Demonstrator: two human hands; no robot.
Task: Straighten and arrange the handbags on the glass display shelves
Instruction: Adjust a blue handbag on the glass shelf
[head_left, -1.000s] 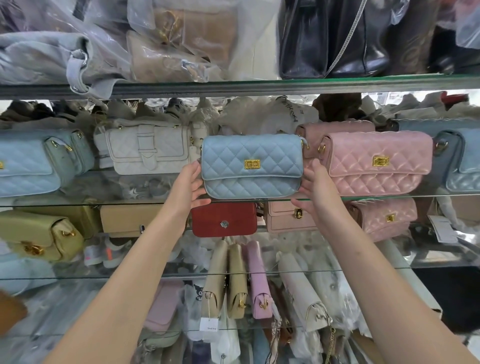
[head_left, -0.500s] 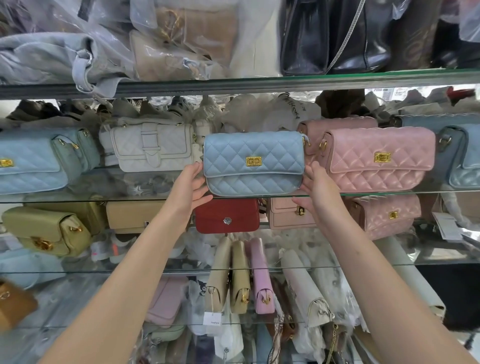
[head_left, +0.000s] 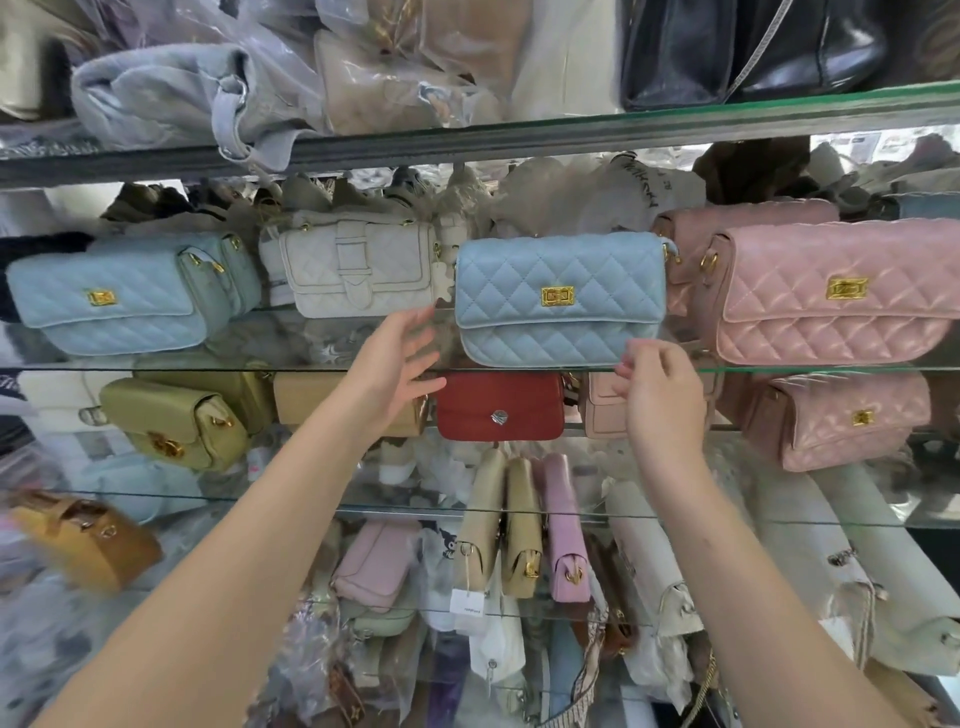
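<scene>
A light blue quilted handbag (head_left: 558, 299) with a gold clasp stands upright and facing front on the middle glass shelf (head_left: 260, 370). It sits between a white buckled bag (head_left: 358, 262) and a large pink quilted bag (head_left: 831, 291). My left hand (head_left: 395, 364) is open with fingers spread, just left of the blue bag's lower corner and apart from it. My right hand (head_left: 657, 395) has its fingers curled at the bag's lower right corner by the shelf edge. Whether it grips the bag is unclear.
Another light blue bag (head_left: 119, 296) stands at the shelf's left end. One shelf down are an olive bag (head_left: 176, 421), a red bag (head_left: 498, 405) and a smaller pink quilted bag (head_left: 841, 421). Plastic-wrapped bags and a black bag (head_left: 727, 47) crowd the top shelf.
Both hands were pressed against the blue bag's sides. My left hand has come off it and opened, and my right hand has dropped to the bag's lower right corner with fingers curled.
</scene>
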